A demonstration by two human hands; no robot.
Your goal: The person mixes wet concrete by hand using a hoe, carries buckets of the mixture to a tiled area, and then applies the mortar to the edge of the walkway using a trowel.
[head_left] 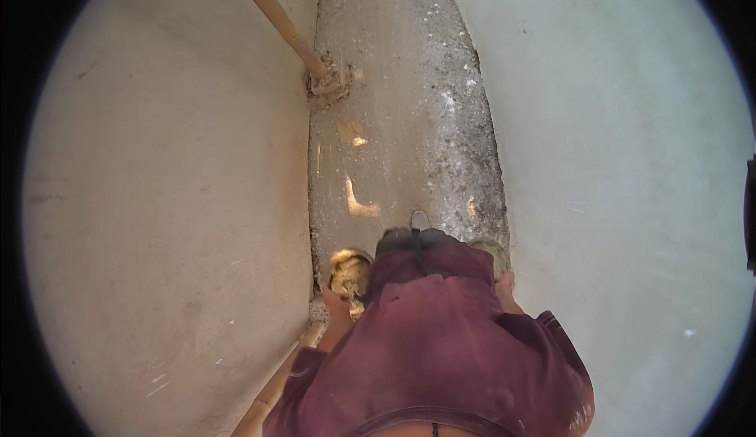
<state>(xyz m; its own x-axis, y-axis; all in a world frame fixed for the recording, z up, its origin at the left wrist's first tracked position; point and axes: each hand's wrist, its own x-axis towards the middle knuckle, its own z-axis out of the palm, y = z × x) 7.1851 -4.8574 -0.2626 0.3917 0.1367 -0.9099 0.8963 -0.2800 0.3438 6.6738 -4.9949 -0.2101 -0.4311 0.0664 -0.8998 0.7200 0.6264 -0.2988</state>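
Observation:
My left hand (335, 300) is closed at the near side of a round bucket (365, 257), which hangs beside my left leg. Lumpy tan material, like wet mortar, fills it. On the other side, my right hand (505, 286) is closed at the edge of a second round bucket (491, 249). My maroon shirt covers part of that one, so its contents are hard to make out. Both arms hang down at my sides, and the fingers of each hand are partly hidden.
Smooth plastered walls stand close on the left (173, 153) and right (622, 169). Between them runs a narrow, gritty floor (402, 122) with white debris along its right side. A wooden pole (276, 16) leans at the left wall; another pole (272, 390) lies behind my left arm.

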